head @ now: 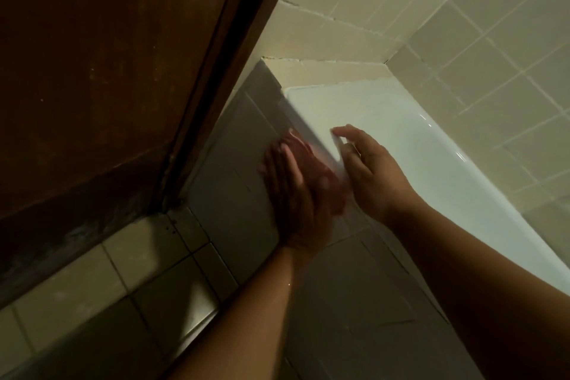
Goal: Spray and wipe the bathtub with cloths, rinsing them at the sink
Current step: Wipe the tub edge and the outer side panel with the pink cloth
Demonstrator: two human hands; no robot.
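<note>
Against the tiled front panel (234,170) of the bathtub (447,151), pressing a reddish cloth (311,160) flat with the left hand (296,194), fingers straight, blurred as if mid-stroke. Bracing on the white rim (320,123) just above with the right hand (367,170), relaxed and loosely bent, holding nothing. Working close beside the brown door (108,71), above the tiled floor (92,271), near the end corner of the tub.

Looks like the wiping step, done on the outer face rather than in the basin. Cannot see a spray bottle or a sink, so cannot say whether sprayed already. Cannot judge wetness on the panel in this dim light either.

Next, probably: carry the stroke along the panel with the palm kept flat, so as not to lose the cloth from under straight fingers; then up over the rim and into the basin. Calls for even pressure across the grout lines and for shifting the bracing hand out of the cloth's path. Once soiled, off to the sink for a rinse.
</note>
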